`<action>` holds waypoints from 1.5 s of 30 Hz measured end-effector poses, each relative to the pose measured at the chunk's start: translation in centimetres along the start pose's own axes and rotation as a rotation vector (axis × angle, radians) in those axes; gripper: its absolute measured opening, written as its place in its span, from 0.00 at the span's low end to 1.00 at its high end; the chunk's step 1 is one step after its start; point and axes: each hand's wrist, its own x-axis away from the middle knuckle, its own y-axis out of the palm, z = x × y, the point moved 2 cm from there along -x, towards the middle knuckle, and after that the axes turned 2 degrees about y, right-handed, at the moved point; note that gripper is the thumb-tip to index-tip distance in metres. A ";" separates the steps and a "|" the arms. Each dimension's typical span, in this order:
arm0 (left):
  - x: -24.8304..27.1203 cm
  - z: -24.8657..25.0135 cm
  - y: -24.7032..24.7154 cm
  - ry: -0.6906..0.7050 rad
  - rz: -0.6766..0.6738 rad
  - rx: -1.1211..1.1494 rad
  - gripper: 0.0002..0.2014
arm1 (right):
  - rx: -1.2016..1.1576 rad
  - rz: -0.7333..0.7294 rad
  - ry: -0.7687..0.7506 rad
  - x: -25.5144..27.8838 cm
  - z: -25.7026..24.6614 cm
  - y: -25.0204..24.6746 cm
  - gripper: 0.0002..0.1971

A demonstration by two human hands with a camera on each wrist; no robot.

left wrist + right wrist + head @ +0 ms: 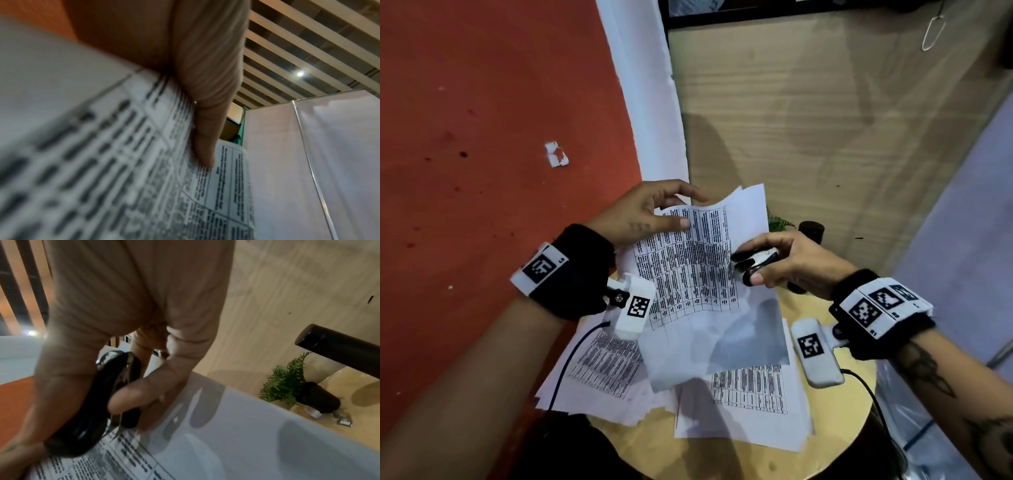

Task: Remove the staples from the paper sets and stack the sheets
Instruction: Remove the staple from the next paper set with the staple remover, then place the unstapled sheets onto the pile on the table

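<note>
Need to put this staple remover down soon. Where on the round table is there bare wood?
Bare wood shows along the near rim, below the two paper stacks, and at the right edge. The middle is crowded with sheets; the far side holds a small potted plant.

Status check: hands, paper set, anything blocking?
Left hand pinches paper set aloft. Right hand grips staple remover at its edge. Nothing blocking.

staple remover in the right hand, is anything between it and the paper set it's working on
Nothing visible does. The right hand grips the staple remover, whose metal tips already sit at the edge of the lifted paper set that the left hand holds. The staple itself cannot be made out.
</note>
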 end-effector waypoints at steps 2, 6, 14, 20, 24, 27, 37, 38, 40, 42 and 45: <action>0.1 0.2 -0.2 0.021 -0.001 0.008 0.19 | 0.012 -0.004 -0.005 0.0 -0.3 0.1 0.21; 0.9 -0.2 -2.1 -0.005 0.149 0.026 0.22 | -0.029 0.068 -0.036 0.0 -0.9 -0.6 0.21; 4.5 -2.7 -4.3 -0.049 0.476 0.165 0.33 | -0.064 0.210 -0.088 0.1 -2.3 -1.6 0.22; 4.7 -5.9 0.0 -0.146 0.572 0.333 0.36 | -0.179 0.235 -0.057 -1.2 -1.5 -0.4 0.32; 5.2 -7.8 -0.7 -0.209 0.669 0.270 0.15 | -0.225 0.347 -0.039 -1.7 0.3 -0.2 0.15; 6.6 -10.6 -3.1 -0.333 0.648 0.188 0.14 | -0.241 0.453 0.043 -1.9 4.3 -1.1 0.12; 12.1 -26.2 -2.2 -0.906 0.502 -0.035 0.20 | 0.024 0.435 0.621 -0.2 24.9 -1.0 0.16; 12.4 -28.0 -2.0 -0.941 0.478 -0.052 0.20 | 0.073 0.436 0.656 -0.1 26.3 -0.9 0.18; 12.9 -31.9 -1.8 -1.028 0.416 -0.099 0.18 | 0.139 0.417 0.712 -0.2 28.4 -0.6 0.17; 12.8 -34.5 -1.4 -1.091 0.366 -0.149 0.18 | 0.177 0.415 0.754 -0.1 30.2 -0.7 0.16; 11.2 -35.2 -1.0 -1.127 0.347 -0.254 0.20 | 0.211 0.462 0.846 0.3 32.0 -1.2 0.25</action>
